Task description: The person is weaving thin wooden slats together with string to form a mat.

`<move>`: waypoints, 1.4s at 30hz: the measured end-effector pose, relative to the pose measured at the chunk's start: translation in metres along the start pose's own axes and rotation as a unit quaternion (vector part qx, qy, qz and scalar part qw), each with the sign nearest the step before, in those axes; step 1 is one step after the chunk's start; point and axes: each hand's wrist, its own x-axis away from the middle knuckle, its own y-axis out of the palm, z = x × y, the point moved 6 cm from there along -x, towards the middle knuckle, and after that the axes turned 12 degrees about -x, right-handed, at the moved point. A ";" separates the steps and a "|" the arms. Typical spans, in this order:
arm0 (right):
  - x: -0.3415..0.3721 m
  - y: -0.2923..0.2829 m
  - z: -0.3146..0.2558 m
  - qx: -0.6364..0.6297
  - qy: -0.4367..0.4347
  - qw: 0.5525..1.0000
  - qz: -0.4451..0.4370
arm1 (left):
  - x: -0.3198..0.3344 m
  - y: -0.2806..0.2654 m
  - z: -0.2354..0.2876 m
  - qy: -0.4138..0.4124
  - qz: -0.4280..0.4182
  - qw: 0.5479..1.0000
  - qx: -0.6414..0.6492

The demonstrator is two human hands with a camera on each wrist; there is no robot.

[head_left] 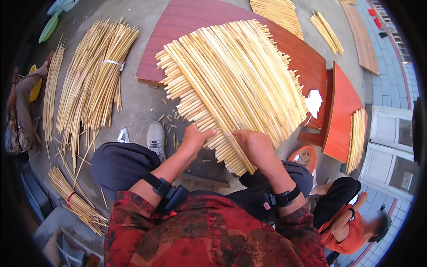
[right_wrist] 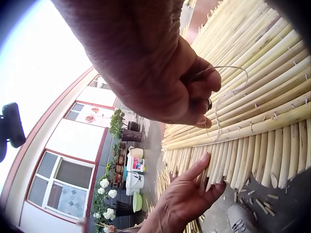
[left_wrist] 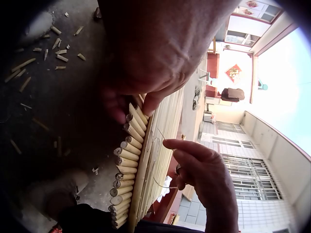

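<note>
A mat of pale peeled stalks (head_left: 240, 71) lies partly on a reddish board, its near edge over the person's lap. One stalk (head_left: 209, 107) runs crosswise along this edge, with stitches beside it in the right wrist view. The left hand (head_left: 195, 139) grips the protruding stalk ends, thumb on top and fingers beneath. Just across the crosswise stalk, the right hand (head_left: 258, 149) pinches a thin needle (left_wrist: 161, 134) between thumb and forefinger, close over the mat. From this hand a pale thread (right_wrist: 247, 73) loops down to the stitched line.
Tied stalk bundles (head_left: 95, 75) lie on the floor at left, with a smaller bundle (head_left: 75, 200) nearer. Cut stubs litter the ground by the shoe (head_left: 155, 138). An orange basket (head_left: 304, 156) stands at right, near another seated person (head_left: 344, 227). A second red board (head_left: 340, 111) leans behind.
</note>
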 end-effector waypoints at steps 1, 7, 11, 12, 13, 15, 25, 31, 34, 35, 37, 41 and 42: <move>0.000 0.001 0.002 0.000 0.002 1.000 0.002 | 0.001 0.000 0.002 0.000 -0.001 1.000 0.001; -0.003 0.006 0.007 0.012 0.002 1.000 -0.005 | 0.001 0.000 0.001 0.004 -0.012 1.000 0.020; -0.006 0.008 0.011 0.050 0.023 0.998 -0.027 | 0.002 0.000 0.002 0.002 -0.014 1.000 0.017; -0.006 0.009 0.011 0.057 0.023 0.998 -0.032 | 0.002 0.000 0.002 0.002 -0.014 1.000 0.017; -0.005 0.008 0.011 0.057 0.023 0.998 -0.032 | 0.001 0.000 0.001 0.003 -0.013 1.000 0.021; -0.005 0.005 0.008 0.059 0.008 0.998 -0.010 | 0.001 0.000 0.001 0.004 -0.010 1.000 0.026; -0.007 0.005 0.005 0.065 0.003 0.998 -0.022 | 0.004 0.000 0.005 0.009 -0.014 1.000 0.026; -0.006 0.003 0.005 0.056 -0.002 0.998 -0.005 | 0.003 0.000 0.004 0.010 -0.019 1.000 0.021; -0.007 0.005 0.007 0.059 0.002 0.998 -0.009 | 0.004 0.000 0.005 0.012 -0.020 0.999 0.027; -0.007 0.005 0.007 0.061 0.005 0.998 -0.015 | 0.004 0.000 0.006 0.015 -0.023 0.999 0.027; -0.006 0.004 0.006 0.063 0.008 0.998 -0.019 | 0.004 0.000 0.004 0.012 -0.021 0.999 0.030; -0.004 0.004 0.002 0.068 0.002 0.997 -0.035 | 0.004 0.000 0.005 0.004 -0.014 1.000 0.023; -0.003 0.005 0.002 0.068 0.007 0.997 -0.040 | 0.004 0.000 0.004 0.004 -0.014 1.000 0.022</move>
